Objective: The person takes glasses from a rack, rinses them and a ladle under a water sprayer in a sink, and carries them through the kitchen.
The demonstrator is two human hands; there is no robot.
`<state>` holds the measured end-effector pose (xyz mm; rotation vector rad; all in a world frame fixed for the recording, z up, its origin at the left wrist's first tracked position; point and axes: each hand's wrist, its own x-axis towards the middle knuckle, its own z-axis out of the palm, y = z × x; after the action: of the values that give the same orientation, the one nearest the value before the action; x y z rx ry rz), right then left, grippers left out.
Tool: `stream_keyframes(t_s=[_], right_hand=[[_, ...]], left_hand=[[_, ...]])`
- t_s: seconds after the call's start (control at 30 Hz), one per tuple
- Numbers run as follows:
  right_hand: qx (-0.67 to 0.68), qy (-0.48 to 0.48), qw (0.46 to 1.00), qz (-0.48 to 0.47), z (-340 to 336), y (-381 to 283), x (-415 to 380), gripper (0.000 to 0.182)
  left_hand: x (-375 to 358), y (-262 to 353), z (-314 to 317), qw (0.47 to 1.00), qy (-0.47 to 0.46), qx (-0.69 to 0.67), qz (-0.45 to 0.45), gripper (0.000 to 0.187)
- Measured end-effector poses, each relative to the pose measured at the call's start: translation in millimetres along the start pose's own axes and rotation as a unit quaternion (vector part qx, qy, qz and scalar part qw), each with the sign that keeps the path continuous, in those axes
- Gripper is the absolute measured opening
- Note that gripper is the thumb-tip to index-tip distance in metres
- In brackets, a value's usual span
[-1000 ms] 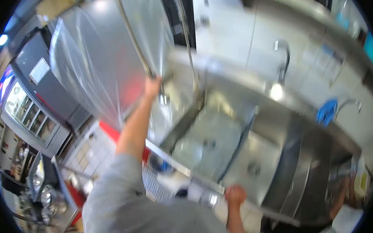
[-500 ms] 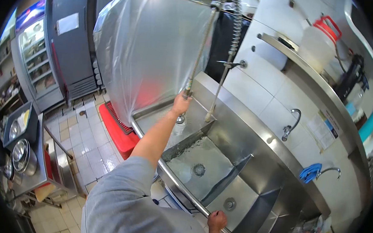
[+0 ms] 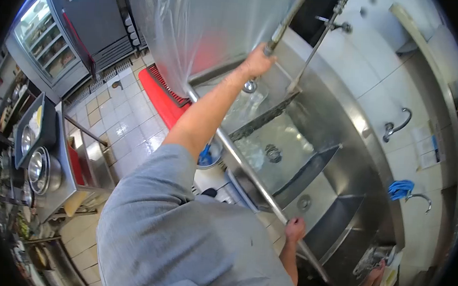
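My left hand point(image 3: 258, 63), at the end of an outstretched arm, is wrapped round the pre-rinse sprayer point(image 3: 286, 28), a hanging metal hose with a handle. Below it a round metal spray head point(image 3: 250, 86) points into the left part of a stainless steel sink point(image 3: 364, 125). The middle basin point(image 3: 295, 170) has a drain in its bottom, and its floor looks wet. My right hand point(image 3: 295, 229) is closed round the sink's front rim, beside the basin on the right.
Another person's hands point(image 3: 372, 285) are at the sink's far right end. A red crate point(image 3: 161, 94) stands on the floor left of the sink, near plastic sheeting point(image 3: 210, 26). Blue cloth point(image 3: 401, 189) hangs on a wall tap. Metal bowls point(image 3: 43, 171) rest on a side table.
The view has tilted down and turned, so the sink sits further right. My left hand keeps hold of the sprayer, and my right hand stays on the rim.
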<state>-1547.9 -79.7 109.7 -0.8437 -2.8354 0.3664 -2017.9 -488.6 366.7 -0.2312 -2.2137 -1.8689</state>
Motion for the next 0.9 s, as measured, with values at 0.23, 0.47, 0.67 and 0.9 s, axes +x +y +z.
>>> stream_keyframes(t_s=[0.23, 0.47, 0.67, 0.9], right_hand=[[-0.032, 0.032, 0.999, -0.010, 6.5, -1.1, 6.3, 0.022], [-0.035, -0.014, 0.999, 0.025, 16.3, -8.8, 19.6, 0.025], [0.370, -0.088, 0.923, 0.057, -11.3, -19.0, 2.6, 0.017], [0.086, 0.001, 0.994, 0.072, -36.2, 13.8, -11.0, 0.028]], left_hand=[[-20.6, 6.1, -52.4, 1.000, -0.009, -0.001, -0.003, 0.051], [-13.3, -18.3, -62.5, 0.998, 0.052, 0.012, 0.025, 0.056], [-47.4, -26.9, -83.7, 0.991, -0.013, 0.123, -0.047, 0.028], [38.3, -106.0, -72.6, 0.995, 0.007, 0.080, 0.060, 0.047]])
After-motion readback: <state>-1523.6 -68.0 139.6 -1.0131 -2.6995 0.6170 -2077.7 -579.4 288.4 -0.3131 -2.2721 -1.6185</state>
